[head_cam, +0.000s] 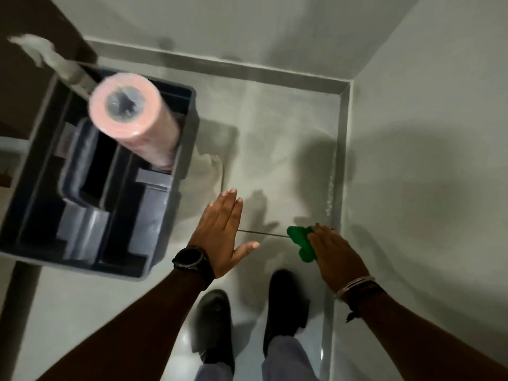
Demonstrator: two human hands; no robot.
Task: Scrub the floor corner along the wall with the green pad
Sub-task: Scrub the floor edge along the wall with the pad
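Note:
A green pad (301, 242) sticks out from under the fingers of my right hand (334, 250), which grips it low near the pale floor (275, 149), just left of the grey skirting strip (336, 188) along the right wall (426, 160). The floor corner (345, 88) lies further ahead at the upper right. My left hand (221, 232) hovers flat, fingers together and thumb out, holding nothing, left of the pad. A black watch sits on that wrist.
A dark grey caddy (170, 243) with a pink roll (132, 116) and a white cloth (44, 53) stands at the left. My two black shoes (283, 306) are on the floor below the hands. A thin dark grout line (261, 234) runs between the hands.

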